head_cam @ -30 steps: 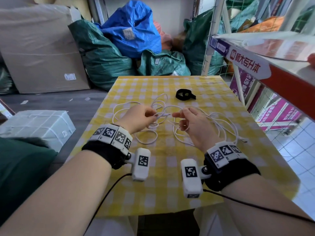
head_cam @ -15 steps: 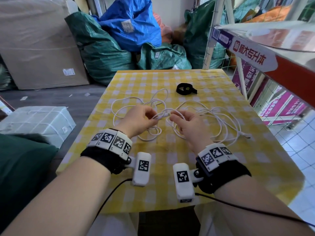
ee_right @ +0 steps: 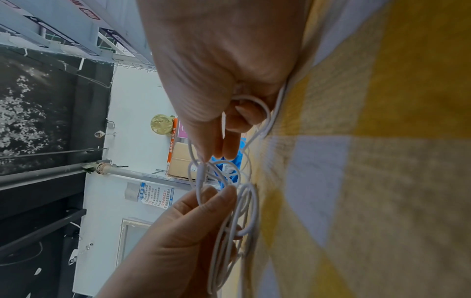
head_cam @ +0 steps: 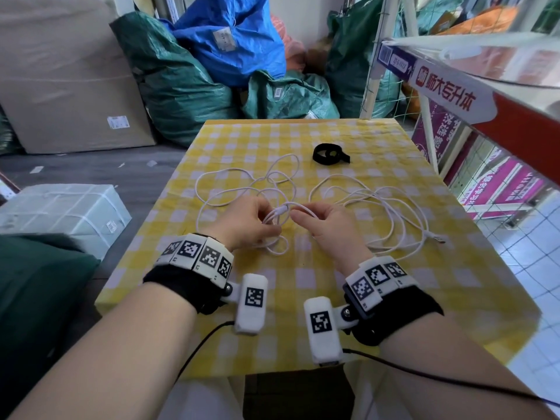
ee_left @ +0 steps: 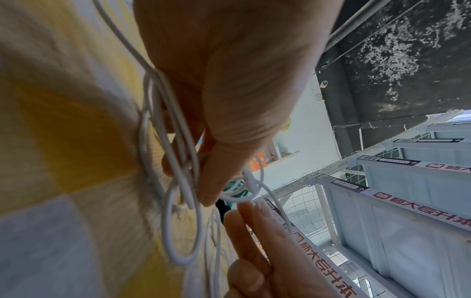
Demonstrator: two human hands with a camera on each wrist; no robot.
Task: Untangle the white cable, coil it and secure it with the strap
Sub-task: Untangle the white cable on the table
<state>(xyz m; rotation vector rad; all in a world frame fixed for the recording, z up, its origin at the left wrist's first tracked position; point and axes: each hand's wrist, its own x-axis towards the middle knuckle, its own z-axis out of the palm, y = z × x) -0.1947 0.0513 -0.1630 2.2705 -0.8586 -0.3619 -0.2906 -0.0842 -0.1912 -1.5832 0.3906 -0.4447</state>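
Sprawling in loose, crossing loops over the yellow checked tablecloth (head_cam: 348,298), the white cable (head_cam: 391,207) is still far from coiled, though one plug end (head_cam: 280,211) now sits lifted between the two hands at the middle of the table. The left hand (head_cam: 242,222) has its fingers curled around a small bundle of strands and pinches the cable just behind that plug; the right hand (head_cam: 325,224) pinches a neighbouring strand between thumb and fingertips, its lower fingers curled round another loop. Compared with a second ago, the hands have come lower and closer to the near edge, and the tangle on the right has spread wider, with the other connector (head_cam: 438,237) lying free near the right side. That suggests the knot is loosening and a free end has been found, a likely starting point for coiling. Beyond the cable, the black strap (head_cam: 330,154) lies untouched toward the far end, well apart from both hands.
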